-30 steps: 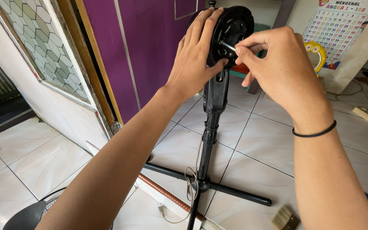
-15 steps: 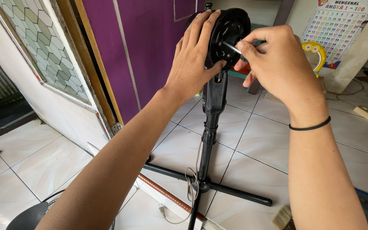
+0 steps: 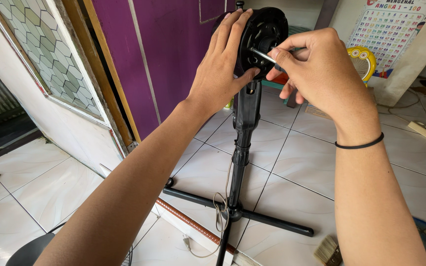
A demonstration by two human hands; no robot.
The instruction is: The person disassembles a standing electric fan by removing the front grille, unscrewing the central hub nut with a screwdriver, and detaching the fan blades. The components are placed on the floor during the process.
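A black stand fan without blades stands on the tiled floor, its motor head (image 3: 265, 34) at the top centre on a black pole (image 3: 242, 143). My left hand (image 3: 223, 64) wraps the left side of the motor head, thumb under its front. My right hand (image 3: 316, 69) pinches the metal shaft (image 3: 260, 54) that sticks out of the motor's front, thumb and forefinger closed on its tip. A black band circles my right wrist.
The fan's cross base (image 3: 252, 216) and a loose cord (image 3: 218, 216) lie on white tiles. A brush (image 3: 329, 251) sits at the bottom right, a dark fan grille (image 3: 30, 249) at the bottom left, a purple door (image 3: 173, 59) behind, a wall chart (image 3: 390, 29) at the right.
The view has drifted slightly; both hands and the motor head sit a little higher and further left in frame. My right fingers stay pinched on the shaft.
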